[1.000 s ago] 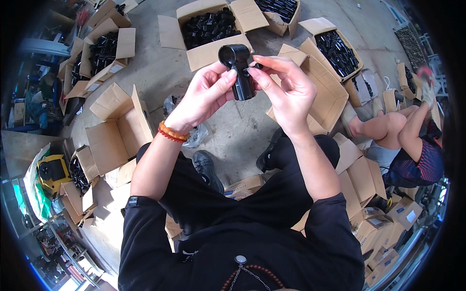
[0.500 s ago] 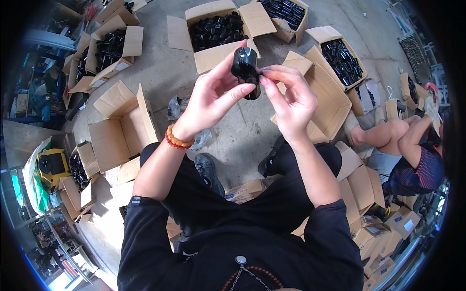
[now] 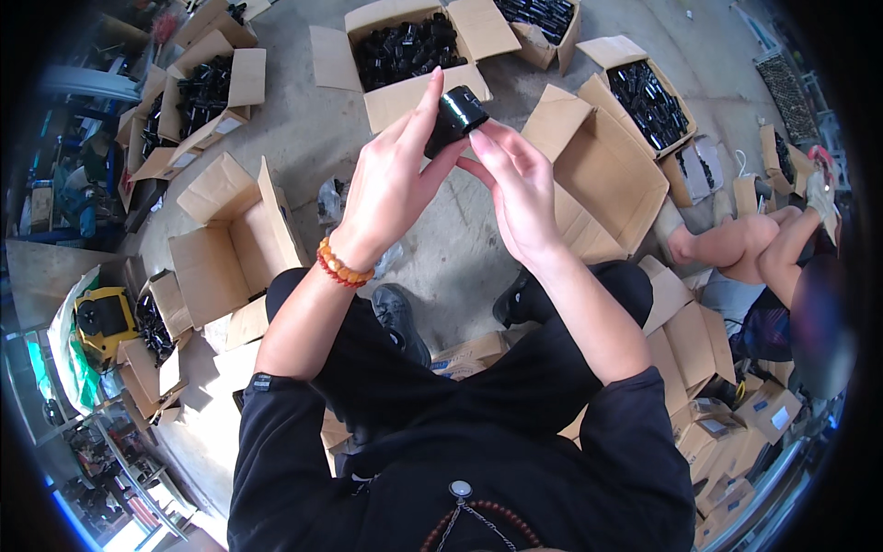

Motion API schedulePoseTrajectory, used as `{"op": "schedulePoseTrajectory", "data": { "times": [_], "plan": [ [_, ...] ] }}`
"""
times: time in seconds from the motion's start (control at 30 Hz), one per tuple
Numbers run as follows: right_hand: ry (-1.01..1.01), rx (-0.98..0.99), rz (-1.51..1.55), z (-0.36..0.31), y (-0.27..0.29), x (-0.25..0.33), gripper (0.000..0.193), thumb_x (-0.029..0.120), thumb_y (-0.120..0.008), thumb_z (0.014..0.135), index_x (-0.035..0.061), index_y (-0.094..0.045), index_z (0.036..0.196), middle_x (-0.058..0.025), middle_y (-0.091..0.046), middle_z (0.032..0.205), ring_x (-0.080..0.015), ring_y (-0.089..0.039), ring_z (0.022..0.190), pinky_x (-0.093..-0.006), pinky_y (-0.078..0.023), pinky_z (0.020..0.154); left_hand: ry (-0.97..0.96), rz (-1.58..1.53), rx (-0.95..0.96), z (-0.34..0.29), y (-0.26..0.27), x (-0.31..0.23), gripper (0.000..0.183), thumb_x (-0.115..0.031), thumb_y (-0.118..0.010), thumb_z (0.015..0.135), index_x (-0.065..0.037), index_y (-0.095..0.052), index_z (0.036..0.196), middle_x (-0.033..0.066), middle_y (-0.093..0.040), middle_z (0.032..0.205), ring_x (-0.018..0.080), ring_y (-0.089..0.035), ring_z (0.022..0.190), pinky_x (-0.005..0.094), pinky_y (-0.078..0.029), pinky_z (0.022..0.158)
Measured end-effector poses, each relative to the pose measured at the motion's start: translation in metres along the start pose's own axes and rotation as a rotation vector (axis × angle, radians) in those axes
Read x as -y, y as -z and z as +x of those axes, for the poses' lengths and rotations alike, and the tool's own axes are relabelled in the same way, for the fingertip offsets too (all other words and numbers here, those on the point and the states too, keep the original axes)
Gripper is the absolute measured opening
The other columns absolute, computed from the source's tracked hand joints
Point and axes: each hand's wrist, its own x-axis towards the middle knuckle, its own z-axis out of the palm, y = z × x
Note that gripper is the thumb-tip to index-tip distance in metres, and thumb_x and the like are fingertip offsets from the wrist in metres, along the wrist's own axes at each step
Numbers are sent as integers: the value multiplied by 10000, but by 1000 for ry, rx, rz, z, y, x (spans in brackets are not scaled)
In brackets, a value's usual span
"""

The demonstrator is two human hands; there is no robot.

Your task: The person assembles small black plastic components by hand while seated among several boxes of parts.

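Observation:
A glossy black cylindrical part (image 3: 460, 110) is held up in front of me between both hands, tilted with its wider end to the upper right. My left hand (image 3: 397, 170) closes round it from the left, its index finger stretched up along the side. My right hand (image 3: 517, 189) pinches the lower right edge of the wide end with thumb and fingers. The narrower end is mostly hidden behind my left hand. Beyond it stands an open carton (image 3: 391, 99) filled with similar black parts.
Open cartons with bare insides stand at left (image 3: 198, 267) and right (image 3: 635, 198). Another carton (image 3: 685, 138) at right holds black parts in rows. A person (image 3: 750, 248) sits at far right among stacked boxes (image 3: 727, 442). A yellow machine (image 3: 103, 317) is at far left.
The black part has turned from nearly upright to tilted, wide end now to the upper right. My left hand has rolled over it, and my right hand has moved left and slightly lower.

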Motion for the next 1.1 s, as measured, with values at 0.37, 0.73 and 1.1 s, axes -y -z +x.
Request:
{"op": "schedulePoseTrajectory", "data": {
  "times": [0.37,0.73,1.1],
  "plan": [
    [-223,-115,146,8,18,-18,190,208,-668,937,34,-680,1013,-51,-687,956,-121,-667,885,-291,-551,858,-61,167,14,-6,-14,12,646,-206,-742,834,-118,-495,1424,153,-637,757,312,-640,675,386,-521,654],
    [-371,-98,26,7,21,-25,265,250,-636,951,7,-674,1048,-127,-702,994,-169,-689,907,-316,-556,885,-74,-21,59,-20,-4,37,617,-361,-659,927,-45,-473,1423,135,-686,913,232,-678,784,342,-551,786],
    [-210,45,-242,33,-19,-35,257,221,-582,985,-11,-649,1073,-131,-698,1001,-181,-691,896,-321,-572,824,573,-1071,210,-37,12,63,550,-439,-428,1036,37,-569,1271,125,-659,1131,151,-664,1005,293,-577,880]
  ]
}}
